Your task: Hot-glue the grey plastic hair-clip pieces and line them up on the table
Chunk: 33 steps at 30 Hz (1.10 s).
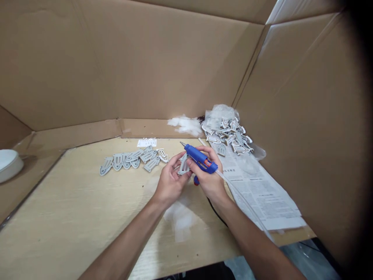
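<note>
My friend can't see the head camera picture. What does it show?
The right hand holds a blue glue gun beside a grey piece in the left hand. More pieces lie on the table at left, with a pile at right.

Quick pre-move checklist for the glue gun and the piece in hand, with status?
1. Glue gun held in right hand: ok.
2. Gray piece held in left hand: ok.
3. Nozzle pointed away from the right hand: ok.
4. Glue stick loaded: ok, a long length trails from the rear.
5. Nozzle hot: cannot tell.
6. Pieces on the left of the table spread without overlap: not ok, several overlap.
</note>
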Each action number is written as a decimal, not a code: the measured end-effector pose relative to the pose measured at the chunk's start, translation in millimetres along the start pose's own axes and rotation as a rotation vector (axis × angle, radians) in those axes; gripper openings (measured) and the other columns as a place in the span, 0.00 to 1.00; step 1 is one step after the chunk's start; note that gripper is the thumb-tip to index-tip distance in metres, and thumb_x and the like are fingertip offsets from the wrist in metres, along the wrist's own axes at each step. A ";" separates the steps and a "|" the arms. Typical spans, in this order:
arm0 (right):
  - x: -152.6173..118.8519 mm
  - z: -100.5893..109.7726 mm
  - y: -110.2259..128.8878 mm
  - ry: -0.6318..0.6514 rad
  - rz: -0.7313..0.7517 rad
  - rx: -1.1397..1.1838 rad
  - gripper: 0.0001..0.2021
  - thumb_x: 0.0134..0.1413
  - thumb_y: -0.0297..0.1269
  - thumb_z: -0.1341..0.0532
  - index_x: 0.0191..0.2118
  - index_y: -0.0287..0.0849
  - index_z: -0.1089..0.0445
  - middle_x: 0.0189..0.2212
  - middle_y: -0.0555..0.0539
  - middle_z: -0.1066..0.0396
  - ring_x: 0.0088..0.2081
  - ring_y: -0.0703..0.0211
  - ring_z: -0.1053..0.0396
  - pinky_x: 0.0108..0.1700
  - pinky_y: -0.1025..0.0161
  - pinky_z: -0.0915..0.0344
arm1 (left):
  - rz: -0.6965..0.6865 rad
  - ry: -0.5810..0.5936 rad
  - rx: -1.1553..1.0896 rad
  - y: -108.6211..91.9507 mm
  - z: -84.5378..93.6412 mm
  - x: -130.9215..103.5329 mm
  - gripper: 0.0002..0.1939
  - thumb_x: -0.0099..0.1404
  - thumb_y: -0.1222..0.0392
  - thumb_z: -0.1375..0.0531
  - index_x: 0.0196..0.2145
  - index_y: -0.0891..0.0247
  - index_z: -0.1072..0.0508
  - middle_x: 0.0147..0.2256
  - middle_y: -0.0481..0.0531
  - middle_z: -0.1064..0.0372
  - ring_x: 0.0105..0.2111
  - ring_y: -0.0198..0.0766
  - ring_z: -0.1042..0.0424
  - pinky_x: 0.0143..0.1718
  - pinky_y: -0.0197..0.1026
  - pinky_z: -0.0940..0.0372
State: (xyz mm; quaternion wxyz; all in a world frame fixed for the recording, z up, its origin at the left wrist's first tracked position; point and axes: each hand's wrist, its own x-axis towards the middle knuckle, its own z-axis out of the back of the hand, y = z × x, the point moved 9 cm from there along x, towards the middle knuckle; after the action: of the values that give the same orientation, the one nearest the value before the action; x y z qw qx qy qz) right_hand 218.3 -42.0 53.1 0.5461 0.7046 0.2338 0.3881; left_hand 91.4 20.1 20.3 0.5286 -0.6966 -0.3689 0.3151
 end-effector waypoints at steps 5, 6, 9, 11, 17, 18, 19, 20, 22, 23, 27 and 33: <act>0.7 -3.5 2.5 0.052 0.014 -0.050 0.22 0.52 0.42 0.24 0.50 0.46 0.28 0.42 0.47 0.22 0.38 0.58 0.23 0.41 0.60 0.24 | -0.015 -0.020 0.002 -0.2 0.7 0.7 0.41 0.54 0.54 0.24 0.62 0.63 0.30 0.58 0.61 0.25 0.57 0.40 0.24 0.53 0.35 0.25; 0.5 -3.7 3.2 0.055 0.024 -0.066 0.22 0.52 0.42 0.24 0.50 0.46 0.28 0.41 0.47 0.22 0.37 0.59 0.23 0.40 0.61 0.25 | -0.020 -0.022 0.002 -0.3 0.5 0.7 0.40 0.54 0.55 0.24 0.62 0.63 0.30 0.59 0.61 0.26 0.58 0.40 0.25 0.54 0.35 0.25; -0.3 -3.5 2.3 0.052 0.030 -0.072 0.21 0.54 0.42 0.25 0.51 0.46 0.28 0.40 0.48 0.22 0.36 0.59 0.24 0.38 0.62 0.26 | -0.028 -0.009 -0.011 -0.1 -1.4 0.6 0.40 0.54 0.58 0.25 0.62 0.64 0.31 0.58 0.61 0.26 0.56 0.39 0.24 0.53 0.34 0.25; -0.7 -2.5 -0.1 0.040 0.018 -0.055 0.22 0.54 0.42 0.25 0.52 0.47 0.29 0.40 0.48 0.22 0.36 0.59 0.23 0.38 0.62 0.25 | -0.028 0.006 -0.022 0.6 -3.1 0.4 0.39 0.55 0.58 0.26 0.62 0.65 0.32 0.56 0.61 0.24 0.52 0.37 0.23 0.50 0.33 0.25; -0.5 -3.2 -0.4 0.052 0.016 -0.055 0.21 0.53 0.41 0.24 0.51 0.47 0.28 0.40 0.48 0.22 0.35 0.59 0.24 0.38 0.62 0.26 | -0.035 -0.012 0.006 -2.4 -1.1 -0.5 0.35 0.58 0.60 0.29 0.62 0.66 0.31 0.55 0.61 0.24 0.52 0.35 0.23 0.50 0.32 0.25; -0.7 -4.1 -0.3 0.057 0.015 -0.057 0.21 0.53 0.40 0.25 0.50 0.46 0.28 0.40 0.48 0.22 0.35 0.60 0.25 0.38 0.63 0.27 | -0.031 -0.021 0.007 -2.6 -0.1 -0.4 0.34 0.58 0.61 0.29 0.61 0.66 0.31 0.56 0.61 0.24 0.53 0.36 0.23 0.52 0.32 0.25; -1.2 -5.0 -0.1 0.062 0.017 -0.057 0.21 0.54 0.40 0.25 0.51 0.46 0.28 0.41 0.48 0.22 0.35 0.61 0.25 0.37 0.64 0.27 | -0.023 -0.032 0.006 -2.4 1.2 -0.1 0.33 0.59 0.61 0.30 0.61 0.66 0.30 0.57 0.61 0.24 0.56 0.36 0.24 0.54 0.32 0.25; -1.9 -6.0 0.0 0.065 0.019 -0.055 0.20 0.54 0.40 0.25 0.51 0.46 0.28 0.42 0.48 0.22 0.35 0.61 0.25 0.37 0.64 0.27 | -0.013 -0.046 0.006 -1.6 2.6 0.2 0.32 0.60 0.60 0.30 0.61 0.65 0.29 0.59 0.61 0.25 0.59 0.37 0.25 0.56 0.33 0.25; -3.7 -7.9 -0.3 0.069 0.020 -0.050 0.21 0.55 0.39 0.26 0.52 0.46 0.29 0.43 0.47 0.22 0.38 0.59 0.24 0.38 0.64 0.27 | 0.012 -0.068 0.008 0.8 5.2 1.1 0.30 0.61 0.59 0.31 0.60 0.64 0.28 0.61 0.60 0.26 0.63 0.39 0.28 0.59 0.35 0.26; -4.3 -8.5 -1.0 0.071 0.013 -0.049 0.22 0.55 0.39 0.26 0.53 0.46 0.30 0.43 0.47 0.22 0.39 0.58 0.23 0.39 0.64 0.26 | 0.021 -0.074 0.005 2.2 5.9 1.6 0.29 0.61 0.59 0.31 0.59 0.64 0.27 0.61 0.60 0.27 0.65 0.40 0.28 0.60 0.36 0.25; 0.9 -1.0 -0.5 0.037 0.005 -0.074 0.25 0.55 0.44 0.26 0.55 0.47 0.32 0.42 0.47 0.22 0.36 0.57 0.24 0.37 0.61 0.26 | 0.046 -0.067 -0.094 6.5 4.6 2.9 0.30 0.58 0.57 0.28 0.56 0.66 0.28 0.61 0.64 0.27 0.58 0.44 0.22 0.55 0.41 0.21; 20.4 34.9 6.9 -0.175 0.069 -0.181 0.25 0.50 0.47 0.25 0.51 0.43 0.28 0.41 0.46 0.23 0.39 0.56 0.25 0.44 0.58 0.27 | 0.116 -0.061 -0.220 8.2 0.8 -0.6 0.28 0.59 0.62 0.31 0.54 0.64 0.35 0.52 0.63 0.22 0.40 0.41 0.15 0.52 0.48 0.19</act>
State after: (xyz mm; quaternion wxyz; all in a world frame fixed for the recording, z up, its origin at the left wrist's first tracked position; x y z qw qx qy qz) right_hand 257.6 -49.2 62.1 0.6122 0.6911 0.1248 0.3634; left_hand 92.0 18.6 12.2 0.4182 -0.7608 -0.3762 0.3237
